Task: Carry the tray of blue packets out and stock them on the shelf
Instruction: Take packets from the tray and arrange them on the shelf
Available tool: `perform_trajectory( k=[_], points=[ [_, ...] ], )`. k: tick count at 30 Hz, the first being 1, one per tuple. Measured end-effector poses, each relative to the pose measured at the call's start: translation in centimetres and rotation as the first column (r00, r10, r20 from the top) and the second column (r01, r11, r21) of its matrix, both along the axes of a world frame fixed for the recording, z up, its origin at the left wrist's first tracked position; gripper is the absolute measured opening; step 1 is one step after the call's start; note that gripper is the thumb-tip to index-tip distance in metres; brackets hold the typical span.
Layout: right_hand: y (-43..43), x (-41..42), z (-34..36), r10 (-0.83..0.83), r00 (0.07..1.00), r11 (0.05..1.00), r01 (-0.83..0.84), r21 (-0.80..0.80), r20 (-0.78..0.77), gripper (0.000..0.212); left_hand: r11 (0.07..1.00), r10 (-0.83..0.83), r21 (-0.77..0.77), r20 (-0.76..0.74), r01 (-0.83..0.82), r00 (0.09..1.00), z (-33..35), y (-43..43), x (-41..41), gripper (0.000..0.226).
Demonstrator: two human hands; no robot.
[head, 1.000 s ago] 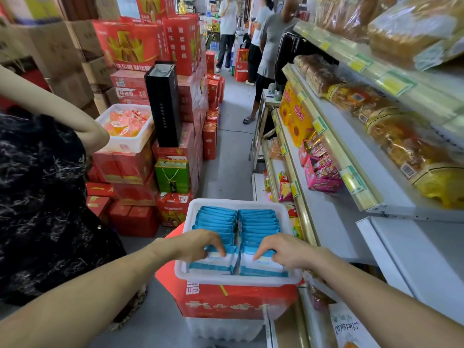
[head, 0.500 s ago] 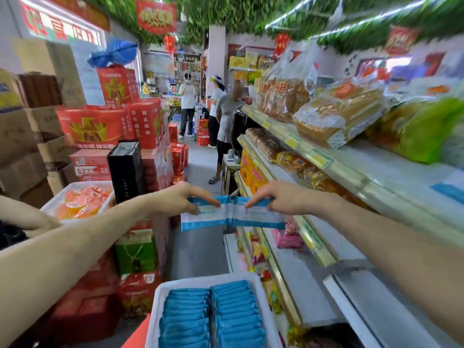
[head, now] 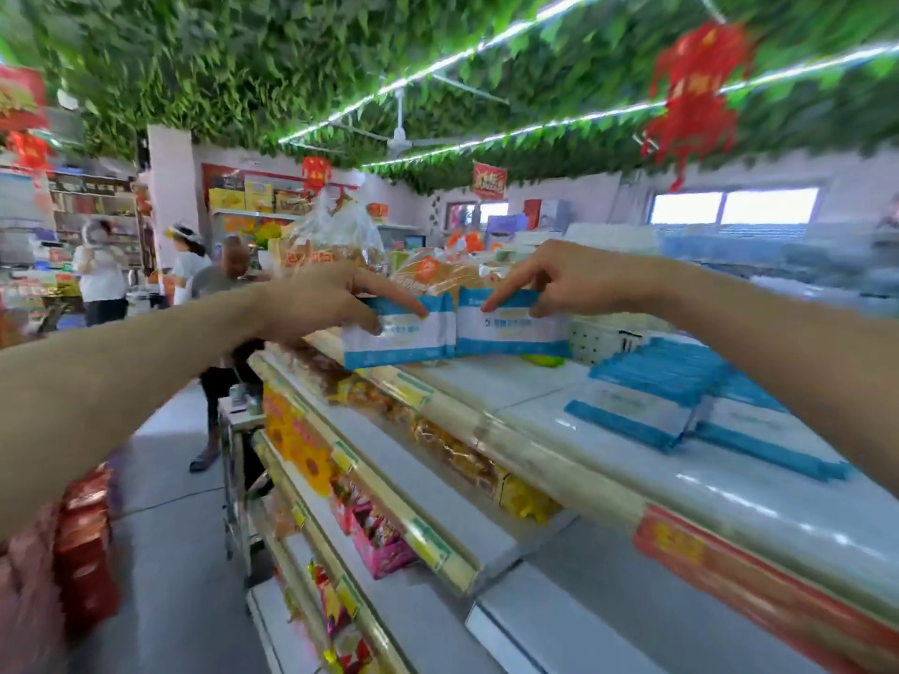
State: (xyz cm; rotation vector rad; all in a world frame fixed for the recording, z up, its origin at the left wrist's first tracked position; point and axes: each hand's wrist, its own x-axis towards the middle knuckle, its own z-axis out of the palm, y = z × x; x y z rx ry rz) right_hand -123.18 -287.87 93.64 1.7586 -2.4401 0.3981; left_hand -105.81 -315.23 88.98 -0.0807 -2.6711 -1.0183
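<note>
My left hand (head: 325,304) pinches a blue-and-white packet (head: 404,340) by its top edge, held upright just above the top shelf (head: 491,389). Beside it, my right hand (head: 559,279) pinches a second blue-and-white packet (head: 511,328) the same way. The two packets touch side by side. More blue packets (head: 652,396) lie stacked flat on the top shelf to the right, partly behind my right forearm. The tray is out of view.
Bagged bread (head: 335,235) stands on the top shelf behind the held packets. Lower shelves (head: 389,522) carry yellow and pink snack packs. Several people (head: 102,279) stand down the aisle at the left. Red boxes (head: 82,552) are stacked at the lower left.
Both hands lifted a packet each out of the tray and raised them up to the top shelf. The view swung upward, and the tray dropped out of sight.
</note>
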Motion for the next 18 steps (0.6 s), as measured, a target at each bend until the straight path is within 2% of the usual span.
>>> perform_trajectory(
  k=[6, 11, 14, 18],
  points=[
    [12.2, -3.9, -0.5, -0.281, 0.960, 0.960, 0.281, 0.004, 0.002, 0.062, 0.940, -0.339, 0.061, 0.017, 0.337, 0.941, 0.7, 9.3, -11.4, 0.050],
    [22.3, -4.5, -1.6, -0.509, 0.858, 0.859, 0.511, -0.014, 0.072, 0.065, 0.846, -0.532, 0.045, 0.023, 0.531, 0.846, 0.3, 17.0, -17.7, 0.053],
    [25.1, -3.0, -2.8, -0.579, 0.800, 0.810, 0.586, 0.002, 0.157, 0.060, 0.795, -0.604, 0.079, 0.021, 0.601, 0.797, -0.2, 19.5, -19.8, 0.054],
    [25.1, -2.5, -5.3, -0.631, 0.745, 0.768, 0.639, 0.040, 0.216, 0.057, 0.775, -0.628, 0.111, 0.019, 0.623, 0.778, -0.7, 20.4, -22.0, 0.053]
  ],
)
